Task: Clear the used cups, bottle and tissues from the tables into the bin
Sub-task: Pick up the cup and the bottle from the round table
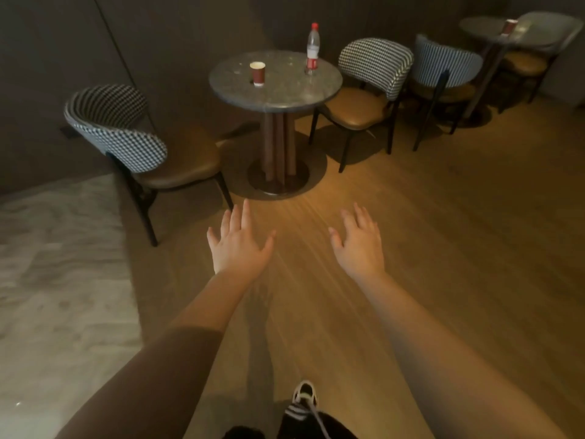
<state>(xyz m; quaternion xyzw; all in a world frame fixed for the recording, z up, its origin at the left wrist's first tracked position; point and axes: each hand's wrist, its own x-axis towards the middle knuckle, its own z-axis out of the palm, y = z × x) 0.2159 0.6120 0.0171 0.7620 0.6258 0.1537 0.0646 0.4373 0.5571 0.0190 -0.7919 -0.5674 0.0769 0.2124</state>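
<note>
a person's left hand (238,245) and right hand (359,243) reach forward palms down over a wood-plank floor (443,232), fingers straight and spread, holding nothing and touching nothing; a brown sleeve (152,375) covers the left forearm, the right forearm is bare; a laced shoe (304,395) shows at the bottom edge; well ahead of the hands stands a round table (285,93) with a speckled stone-like top on a fluted wooden column and a flat disc base; on it a red paper cup (257,73) with a pale rim stands upright to the left, and a clear plastic bottle (312,49) with a red cap and red label stands upright to the right, the two apart; a chair with a curved houndstooth back (117,128) and a smooth tan seat sits left of the table, a matching chair (375,66) to its right; beyond that a chair with a striped back (446,66); in the far right corner a second round table (484,31) carries another red cup (509,26), blurred; pale marbled flooring (57,264) meets the wood at the left.
</note>
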